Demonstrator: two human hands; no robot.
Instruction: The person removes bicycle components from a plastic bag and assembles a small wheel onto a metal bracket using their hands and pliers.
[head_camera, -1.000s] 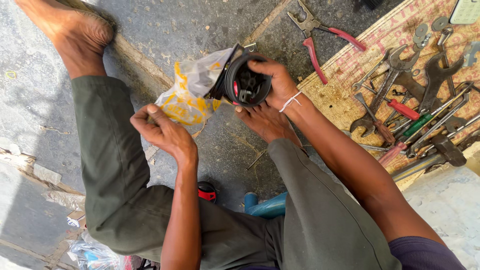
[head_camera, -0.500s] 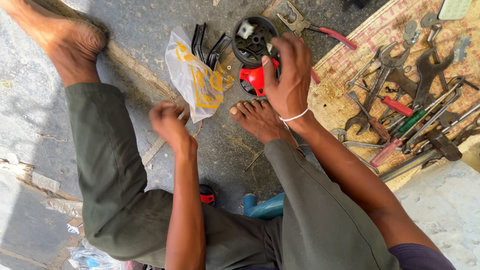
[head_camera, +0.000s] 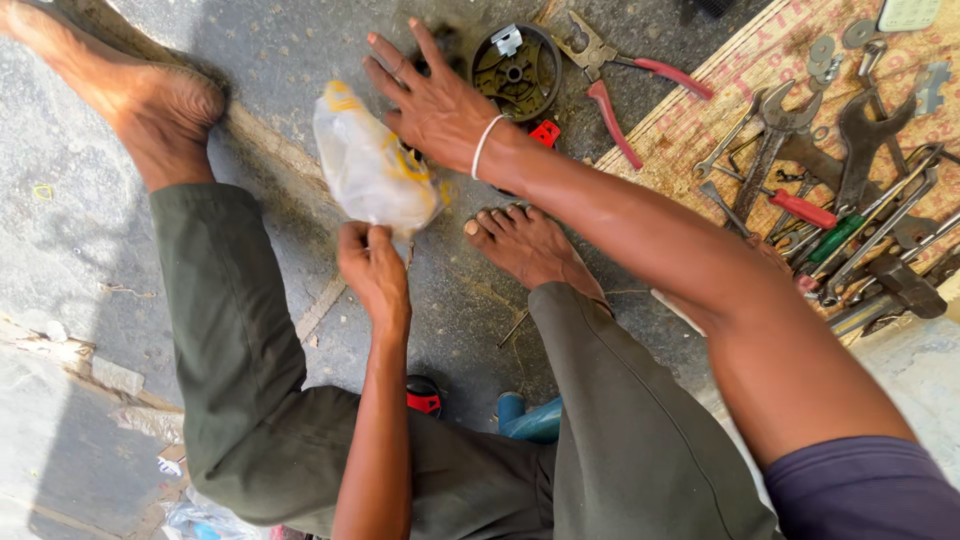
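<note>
left hand (head_camera: 372, 268): fingers pinched shut on the lower edge of a plastic bag (head_camera: 372, 172), holding it up off the ground
plastic bag: clear with yellow print, crumpled and blurred, hanging between the two hands, above the concrete floor (head_camera: 300, 60)
right hand (head_camera: 432, 98): open, fingers spread flat, palm down, reaching across beside the bag's right side; holds nothing; a white band sits on the wrist
round metal part (head_camera: 515, 70): dark disc with a small grey piece on top, lying on the floor just right of the right hand
red piece (head_camera: 545, 133): small, just below the disc, near the wrist
pliers (head_camera: 625, 85): red handles, lying right of the disc
feet: one bare foot (head_camera: 525, 245) under the right forearm, another (head_camera: 150, 100) at upper left
board (head_camera: 740, 70): at right, carrying wrenches (head_camera: 860, 130) and screwdrivers (head_camera: 800, 208)
</note>
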